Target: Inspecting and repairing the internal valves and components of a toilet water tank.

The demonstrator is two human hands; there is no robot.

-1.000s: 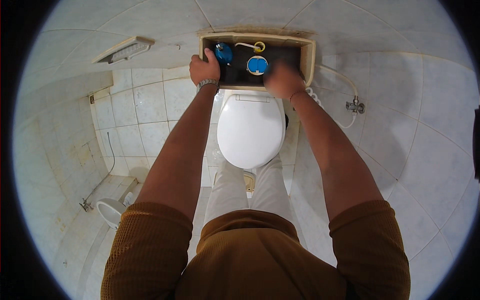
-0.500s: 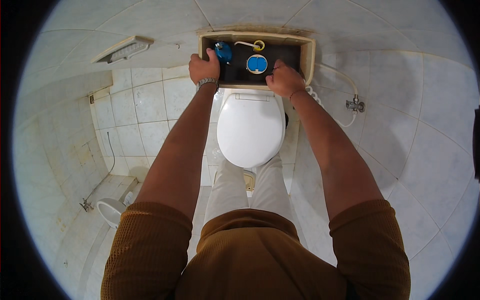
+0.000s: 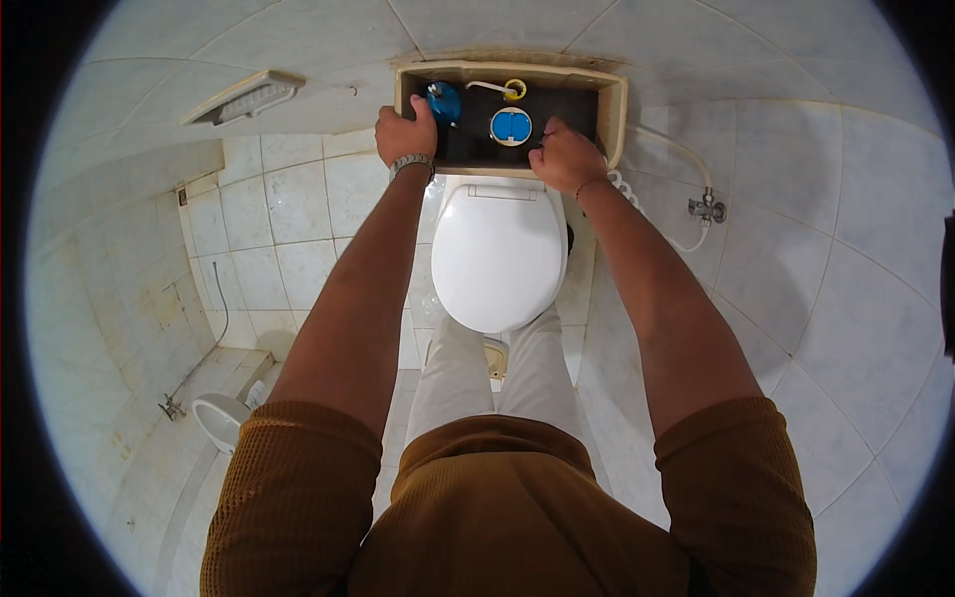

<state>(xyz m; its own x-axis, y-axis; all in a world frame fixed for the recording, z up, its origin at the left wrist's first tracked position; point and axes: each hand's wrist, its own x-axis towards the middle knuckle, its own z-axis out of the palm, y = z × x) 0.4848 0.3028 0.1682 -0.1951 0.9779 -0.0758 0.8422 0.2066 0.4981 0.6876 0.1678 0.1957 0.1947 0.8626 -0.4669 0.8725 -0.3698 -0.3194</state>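
Observation:
An uncovered toilet cistern (image 3: 477, 171) stands against the far wall, its inside dark. My left hand (image 3: 406, 135) is closed round its near left corner, thumb over the rim. Over the front rim at the right, my right hand (image 3: 571, 159) is curled, with index finger and thumb bent together above the dark inside. Whatever those fingers hold, if anything, cannot be made out. Between the hands sits a round flush valve with a blue two-part button (image 3: 511, 127). A blue fill valve (image 3: 444, 103) is beside my left hand. Behind the button are a yellow ring (image 3: 515, 90) and a pale tube (image 3: 485, 86).
The white toilet lid (image 3: 499, 259) is down, just in front of my legs. A water hose (image 3: 678, 151) runs from the cistern to a metal valve (image 3: 706, 209) on the right wall. A soap-dish-like fixture (image 3: 245, 98) juts from the wall at far left; a small basin (image 3: 221, 420) is lower left.

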